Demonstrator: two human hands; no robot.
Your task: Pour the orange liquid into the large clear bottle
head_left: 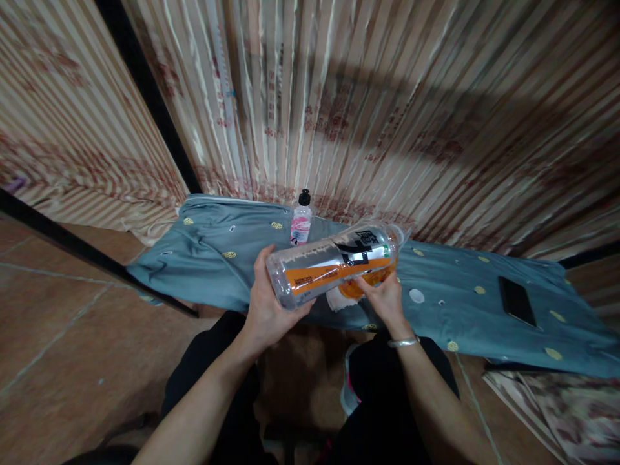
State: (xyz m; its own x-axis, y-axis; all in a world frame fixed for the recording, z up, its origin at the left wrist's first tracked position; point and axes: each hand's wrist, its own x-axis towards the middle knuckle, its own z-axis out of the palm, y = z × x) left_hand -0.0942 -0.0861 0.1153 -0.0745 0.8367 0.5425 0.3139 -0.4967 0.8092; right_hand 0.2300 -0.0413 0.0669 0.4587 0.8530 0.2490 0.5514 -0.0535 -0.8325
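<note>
A large clear plastic bottle (pixel 334 261) with a silver and orange label lies tilted sideways in the air, its narrower end toward the right. My left hand (pixel 268 303) is wrapped around its base end. Below the other end, my right hand (pixel 385 300) is closed with its thumb against a see-through orange object (pixel 356 289), whose kind is mostly hidden by the bottle. A crumpled white tissue or cloth (pixel 341 300) shows beneath that object. Just behind the bottle stands a small squeeze bottle (pixel 301 219) with a black cap and pink label.
A blue patterned cloth (pixel 213 226) covers the narrow table. On it lie a white disc (pixel 416 296) and a dark phone (pixel 517 301) at the right. A striped curtain (pixel 314 97) hangs behind, and a black pole (pixel 150 90) runs along the left.
</note>
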